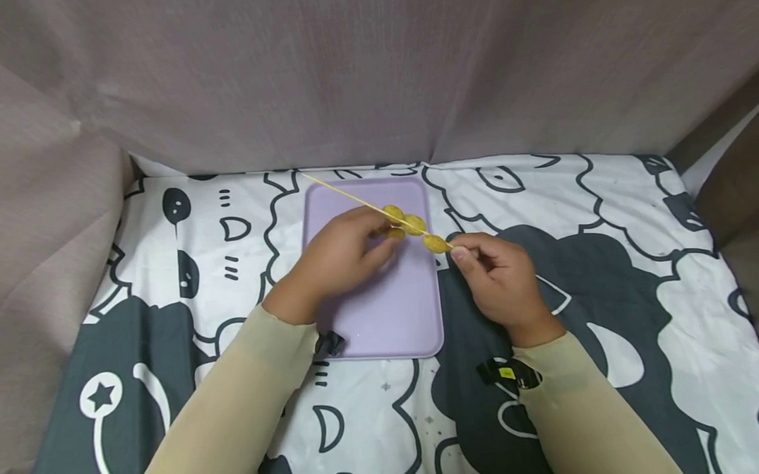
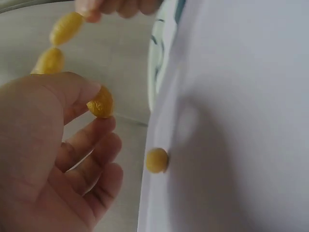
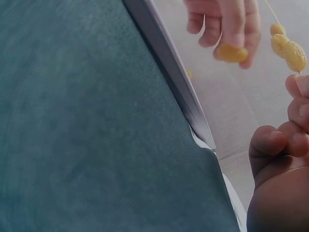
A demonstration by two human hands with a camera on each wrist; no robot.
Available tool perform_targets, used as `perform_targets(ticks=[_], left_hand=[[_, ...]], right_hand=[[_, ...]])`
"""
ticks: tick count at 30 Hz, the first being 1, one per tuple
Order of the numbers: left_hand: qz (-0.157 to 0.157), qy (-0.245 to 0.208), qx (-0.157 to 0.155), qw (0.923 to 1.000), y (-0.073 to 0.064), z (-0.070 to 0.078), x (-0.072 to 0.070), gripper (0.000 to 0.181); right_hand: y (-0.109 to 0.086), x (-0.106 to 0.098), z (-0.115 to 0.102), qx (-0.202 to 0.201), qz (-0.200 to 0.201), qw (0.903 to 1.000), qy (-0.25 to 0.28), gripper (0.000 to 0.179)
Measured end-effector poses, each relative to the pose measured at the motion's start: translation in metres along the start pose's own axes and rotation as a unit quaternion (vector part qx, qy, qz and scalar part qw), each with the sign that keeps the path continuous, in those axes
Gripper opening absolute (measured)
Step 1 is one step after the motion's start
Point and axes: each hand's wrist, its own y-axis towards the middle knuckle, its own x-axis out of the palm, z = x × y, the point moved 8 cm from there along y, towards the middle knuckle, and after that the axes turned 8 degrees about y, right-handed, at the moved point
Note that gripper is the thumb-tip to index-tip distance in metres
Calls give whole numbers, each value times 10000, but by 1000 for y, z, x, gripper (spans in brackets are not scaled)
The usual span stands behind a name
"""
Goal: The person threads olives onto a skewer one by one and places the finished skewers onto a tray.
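Observation:
In the head view, my right hand (image 1: pixel 501 280) pinches the lower end of a thin pale skewer (image 1: pixel 346 194), which slants up to the left. Three wrinkled yellow oval fruits (image 1: pixel 435 244) are threaded on it towards that end. My left hand (image 1: pixel 341 258) reaches over the tray and pinches another yellow fruit (image 2: pixel 101 102) between thumb and index finger, close beside the threaded ones. Its other fingers are loosely bent. Below, a loose yellow fruit (image 2: pixel 157 160) lies on the lilac tray (image 1: pixel 383 329) near its edge; the left hand covers it in the head view.
A cloth (image 1: pixel 375 421) with black-and-white cartoon figures covers the table under the tray. Grey-brown curtains (image 1: pixel 271 79) hang behind it and at both sides. Dark straps (image 1: pixel 509 373) with small devices sit at the sleeve cuffs.

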Motion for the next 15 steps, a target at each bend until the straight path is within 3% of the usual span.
perform_targets(ticks=[4, 8, 10, 12, 15], left_hand=[[267, -736, -111, 9969, -11, 4, -6, 25], [396, -1490, -546, 9865, -22, 2, -6, 25], [434, -1966, -834, 9760, -27, -1, -4, 24], [523, -2516, -1066, 9605, -31, -4, -3, 24], [767, -3378, -1287, 9292, -36, -9, -2, 23]], right_hand=[[0, -1, 1, 54, 26, 10000, 26, 16], [-1, -1, 3, 100, 28, 9999, 49, 16], [-1, -1, 3, 94, 22, 9999, 51, 16], [0, -1, 4, 70, 22, 10000, 49, 15], [0, -1, 5, 60, 16, 9999, 78, 15]])
